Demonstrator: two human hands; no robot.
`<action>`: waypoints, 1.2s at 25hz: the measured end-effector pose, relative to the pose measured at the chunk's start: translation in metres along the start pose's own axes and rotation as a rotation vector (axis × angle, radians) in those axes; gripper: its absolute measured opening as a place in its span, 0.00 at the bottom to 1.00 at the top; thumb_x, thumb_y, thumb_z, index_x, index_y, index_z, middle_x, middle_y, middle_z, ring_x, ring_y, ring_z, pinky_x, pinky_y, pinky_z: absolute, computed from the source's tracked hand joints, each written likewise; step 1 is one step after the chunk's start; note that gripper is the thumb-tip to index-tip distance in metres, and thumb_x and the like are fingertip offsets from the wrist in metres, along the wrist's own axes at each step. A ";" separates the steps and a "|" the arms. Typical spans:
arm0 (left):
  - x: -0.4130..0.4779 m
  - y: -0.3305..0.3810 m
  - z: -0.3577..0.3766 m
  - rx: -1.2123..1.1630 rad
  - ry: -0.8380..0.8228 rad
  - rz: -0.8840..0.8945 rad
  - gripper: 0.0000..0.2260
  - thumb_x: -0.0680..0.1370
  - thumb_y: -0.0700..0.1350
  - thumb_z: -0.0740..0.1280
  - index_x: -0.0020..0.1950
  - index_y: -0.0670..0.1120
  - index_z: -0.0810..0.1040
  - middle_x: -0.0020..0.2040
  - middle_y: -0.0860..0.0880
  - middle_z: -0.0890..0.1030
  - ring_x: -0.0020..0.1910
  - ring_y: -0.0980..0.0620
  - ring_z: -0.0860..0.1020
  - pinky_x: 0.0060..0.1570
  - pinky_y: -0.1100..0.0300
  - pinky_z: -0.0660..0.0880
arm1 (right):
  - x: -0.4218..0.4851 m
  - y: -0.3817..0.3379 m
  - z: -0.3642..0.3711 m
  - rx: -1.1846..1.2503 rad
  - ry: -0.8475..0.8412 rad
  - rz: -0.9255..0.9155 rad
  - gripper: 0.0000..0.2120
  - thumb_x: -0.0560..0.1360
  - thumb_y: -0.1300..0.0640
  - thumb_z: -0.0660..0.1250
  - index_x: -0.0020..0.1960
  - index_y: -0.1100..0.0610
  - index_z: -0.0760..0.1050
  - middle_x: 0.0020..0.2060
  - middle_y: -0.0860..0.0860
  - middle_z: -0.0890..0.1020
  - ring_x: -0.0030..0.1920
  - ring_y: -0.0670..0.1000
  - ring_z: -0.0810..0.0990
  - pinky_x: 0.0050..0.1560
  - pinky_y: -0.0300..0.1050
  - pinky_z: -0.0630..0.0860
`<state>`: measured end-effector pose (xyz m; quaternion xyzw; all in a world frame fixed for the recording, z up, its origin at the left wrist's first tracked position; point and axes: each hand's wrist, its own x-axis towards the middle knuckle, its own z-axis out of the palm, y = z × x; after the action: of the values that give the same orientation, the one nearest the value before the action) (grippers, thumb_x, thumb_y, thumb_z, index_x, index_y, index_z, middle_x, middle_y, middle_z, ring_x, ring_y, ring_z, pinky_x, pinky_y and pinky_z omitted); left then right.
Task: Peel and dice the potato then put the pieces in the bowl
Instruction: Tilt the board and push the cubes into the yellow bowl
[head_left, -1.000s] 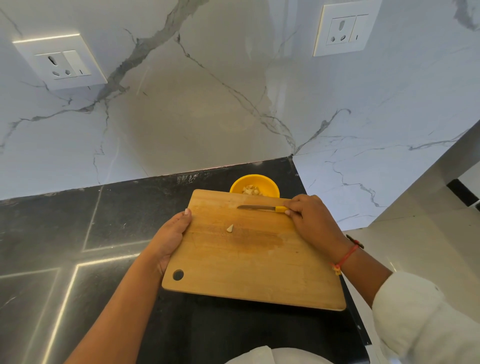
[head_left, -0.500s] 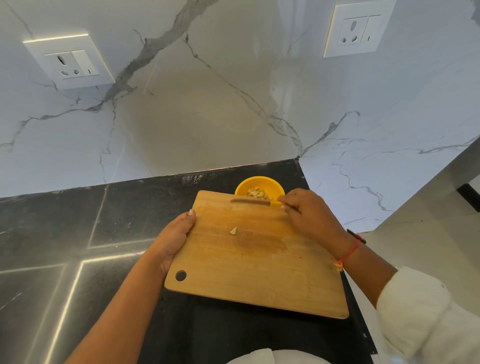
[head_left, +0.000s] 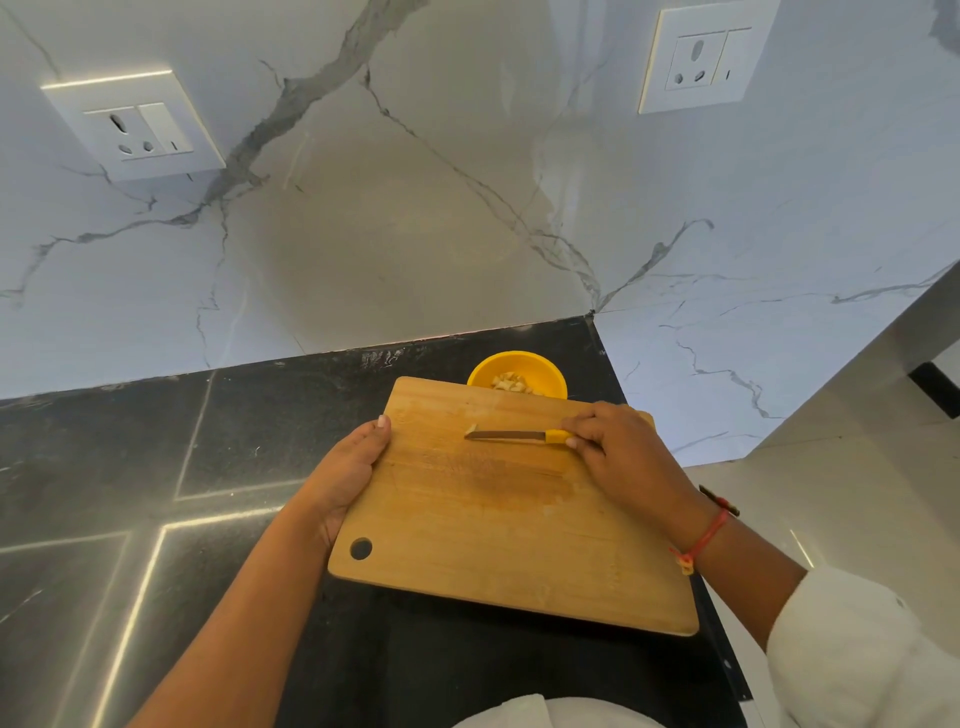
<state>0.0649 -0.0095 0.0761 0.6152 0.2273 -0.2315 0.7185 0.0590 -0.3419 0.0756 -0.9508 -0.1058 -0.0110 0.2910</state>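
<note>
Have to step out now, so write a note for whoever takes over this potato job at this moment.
Left hand grips the left edge of the board. Right hand holds the knife, with one potato piece at its tip on the board. The bowl sits at the board's far edge with diced potato inside.
Done, it seems: dicing, and most pieces are in the bowl.
Left: push that piece into the bowl.

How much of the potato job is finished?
Nearly all: diced pieces already lie in the yellow bowl. The right hand holds the knife, tip against the one piece on the cutting board, which the left hand grips. Only that piece needs pushing into the bowl.
</note>
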 end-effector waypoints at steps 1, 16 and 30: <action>-0.001 0.000 0.000 -0.003 -0.004 0.002 0.19 0.79 0.60 0.65 0.62 0.49 0.78 0.54 0.39 0.84 0.52 0.36 0.83 0.48 0.40 0.80 | 0.005 0.002 0.000 -0.011 0.013 0.016 0.14 0.81 0.52 0.64 0.65 0.52 0.79 0.56 0.48 0.80 0.55 0.47 0.72 0.56 0.37 0.66; -0.012 -0.015 -0.013 -0.036 0.014 0.029 0.20 0.77 0.60 0.67 0.61 0.48 0.80 0.55 0.37 0.83 0.52 0.35 0.83 0.50 0.37 0.79 | 0.040 0.010 -0.007 -0.053 0.101 0.096 0.13 0.82 0.54 0.62 0.63 0.53 0.81 0.52 0.52 0.82 0.50 0.49 0.75 0.53 0.38 0.69; -0.091 -0.102 -0.082 -0.100 0.154 0.021 0.22 0.72 0.66 0.71 0.61 0.56 0.80 0.58 0.41 0.82 0.55 0.34 0.82 0.52 0.31 0.76 | -0.083 -0.036 0.050 0.122 0.029 -0.171 0.12 0.79 0.56 0.66 0.62 0.52 0.80 0.52 0.43 0.79 0.54 0.42 0.73 0.55 0.35 0.69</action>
<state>-0.0724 0.0626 0.0411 0.5970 0.2867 -0.1642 0.7311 -0.0321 -0.3009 0.0471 -0.9185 -0.1827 -0.0431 0.3480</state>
